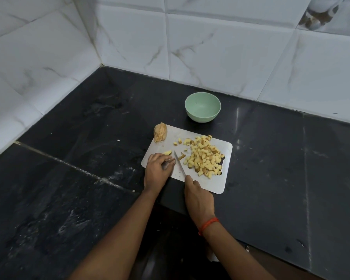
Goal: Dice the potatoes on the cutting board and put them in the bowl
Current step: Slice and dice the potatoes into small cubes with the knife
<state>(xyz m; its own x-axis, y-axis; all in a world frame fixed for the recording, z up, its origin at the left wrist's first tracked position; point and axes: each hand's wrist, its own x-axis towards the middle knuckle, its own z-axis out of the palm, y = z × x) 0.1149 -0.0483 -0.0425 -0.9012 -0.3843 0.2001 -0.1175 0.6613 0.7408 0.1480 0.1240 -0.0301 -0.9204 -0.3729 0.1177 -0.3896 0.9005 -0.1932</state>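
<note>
A dark stone counter (69,199), set into a corner of white marble-patterned wall tiles (210,47), carries a pale rectangular cutting board (227,150) where a person is partway through dicing potatoes. The right hand (198,196), with an orange thread band (208,225) at its wrist, is clamped round the handle of a slim steel-bladed knife (179,163). The blade lies along the board just beside the left hand (159,169). That hand's fingers curl down onto the board next to a small pale potato wedge (167,152); whether they pin anything beneath cannot be told. A heap of yellow potato cubes (206,156) covers the board's right half. A sliced brown-skinned potato half (160,132) waits at the board's far left corner. The round pale-green bowl (202,107) stands empty on the counter just beyond the board. The cutting looks well advanced, the transfer not yet begun. Doing this stroke well likely means tucking the left fingertips back from the edge, letting the knuckles guide the blade, matching the cubes already cut, and steadying the thin board, which lies close to the counter's front edge.
</note>
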